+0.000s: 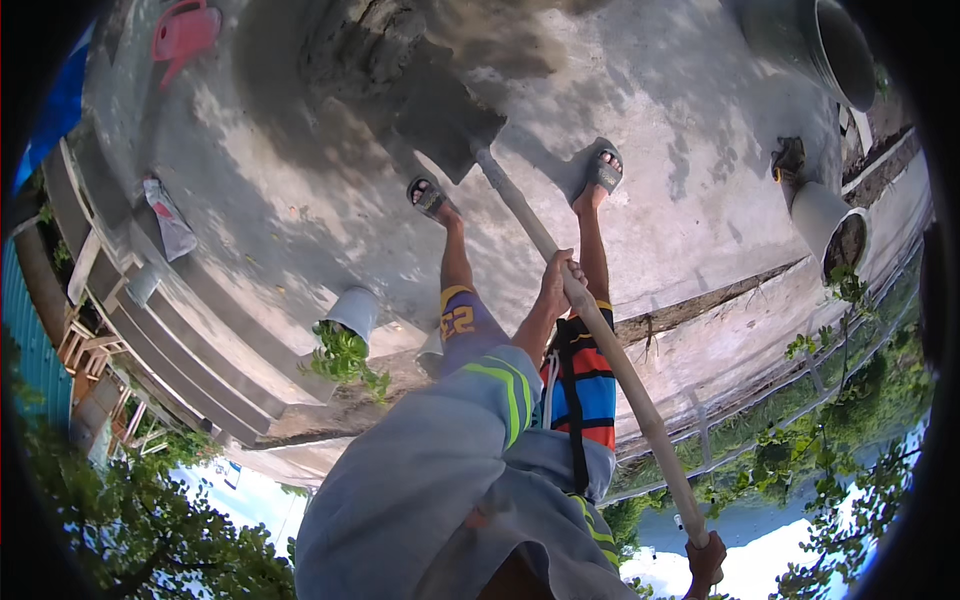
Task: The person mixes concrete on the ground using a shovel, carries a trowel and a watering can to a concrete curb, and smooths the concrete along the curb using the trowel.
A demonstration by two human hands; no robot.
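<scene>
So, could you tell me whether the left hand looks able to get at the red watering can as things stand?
Probably not. The left hand grips the shovel handle by the knees, while the red watering can sits far off across the concrete floor, beyond the mortar pile.

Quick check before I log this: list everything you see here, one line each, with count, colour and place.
shovel: one, pale wooden handle, dark blade, running from centre to lower right
cement pile: one, grey, top centre, at the blade
watering can: one, red, top left
plant pot: one, grey, green leaves, left of centre
large pots: two, grey, right side
cloth: one, pale, left
concrete floor: grey
sandals: two, grey, on the feet
left hand: on the handle, mid-shaft
right hand: on the handle end, lower right
</scene>
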